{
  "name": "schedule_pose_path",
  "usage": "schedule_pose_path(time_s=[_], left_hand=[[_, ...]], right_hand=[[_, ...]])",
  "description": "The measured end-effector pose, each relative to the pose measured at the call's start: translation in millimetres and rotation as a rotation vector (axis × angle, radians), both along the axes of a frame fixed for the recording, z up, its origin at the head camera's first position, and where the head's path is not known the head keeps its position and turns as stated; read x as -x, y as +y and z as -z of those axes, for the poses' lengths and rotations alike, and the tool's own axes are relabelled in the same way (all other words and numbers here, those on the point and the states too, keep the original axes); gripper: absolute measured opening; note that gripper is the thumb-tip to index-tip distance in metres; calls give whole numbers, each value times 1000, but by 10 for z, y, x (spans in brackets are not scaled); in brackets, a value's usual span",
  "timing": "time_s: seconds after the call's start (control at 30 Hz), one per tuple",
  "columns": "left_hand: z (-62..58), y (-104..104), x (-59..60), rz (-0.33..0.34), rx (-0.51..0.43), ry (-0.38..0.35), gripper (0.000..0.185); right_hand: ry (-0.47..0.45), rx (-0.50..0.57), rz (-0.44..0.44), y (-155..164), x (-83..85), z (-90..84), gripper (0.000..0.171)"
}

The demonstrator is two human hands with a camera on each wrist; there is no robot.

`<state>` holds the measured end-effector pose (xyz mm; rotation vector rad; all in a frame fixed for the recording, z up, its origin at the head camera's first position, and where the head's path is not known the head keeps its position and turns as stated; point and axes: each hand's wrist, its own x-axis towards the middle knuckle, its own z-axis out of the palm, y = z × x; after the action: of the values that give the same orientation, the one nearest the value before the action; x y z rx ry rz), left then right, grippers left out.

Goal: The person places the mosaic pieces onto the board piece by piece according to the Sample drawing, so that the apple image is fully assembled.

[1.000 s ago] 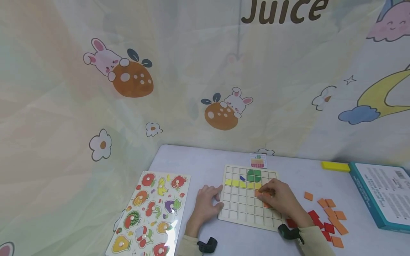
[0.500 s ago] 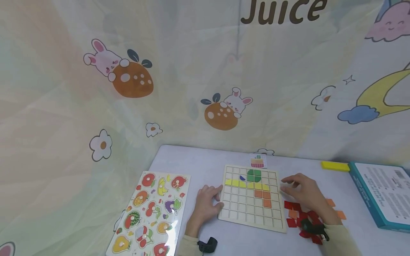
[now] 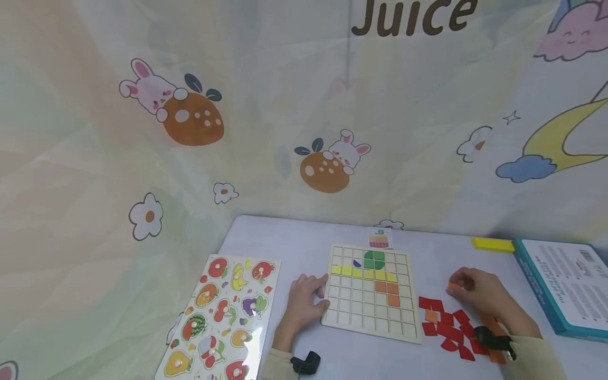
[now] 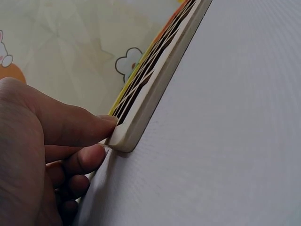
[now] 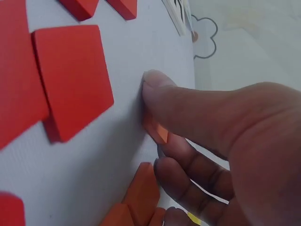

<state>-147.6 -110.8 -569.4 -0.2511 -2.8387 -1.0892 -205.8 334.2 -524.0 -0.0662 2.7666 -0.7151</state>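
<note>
A pale wooden grid board (image 3: 351,301) lies mid-table, with a green leaf-like group of tiles (image 3: 374,259), a small blue piece (image 3: 357,263), a row of yellow tiles (image 3: 363,273) and 3 orange squares (image 3: 393,300) in its cells. My left hand (image 3: 304,303) holds the board's left edge between thumb and index finger; in the left wrist view the thumb (image 4: 84,125) sits at the board's corner. Right of the board, my right hand (image 3: 484,293) pinches an orange tile (image 5: 155,128) between thumb and fingers, close over the table. The fingers partly cover this tile.
Several red tiles (image 3: 450,332) lie scattered right of the board, with more orange tiles (image 5: 143,188) under the right hand. A picture card (image 3: 380,240) lies behind the board. A fruit sticker sheet (image 3: 223,330) is at left; a yellow bar (image 3: 494,245) and teal box (image 3: 560,295) at right.
My right hand has left the board, where it set down an orange tile, and moved right to another orange tile, which it now pinches. My left hand stays at the board's edge.
</note>
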Motion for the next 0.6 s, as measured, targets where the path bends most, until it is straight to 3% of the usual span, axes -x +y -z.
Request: schedule_pose_path(time_s=[0.2, 0.47, 0.6], left_hand=[[37, -10, -2, 3, -1, 23, 62], [68, -18, 7, 6, 9, 37, 61], [73, -19, 10, 6, 10, 25, 62]], right_hand=[[25, -6, 27, -62, -8, -9, 48], [166, 23, 42, -145, -83, 58, 45], [220, 47, 89, -202, -119, 79, 47]])
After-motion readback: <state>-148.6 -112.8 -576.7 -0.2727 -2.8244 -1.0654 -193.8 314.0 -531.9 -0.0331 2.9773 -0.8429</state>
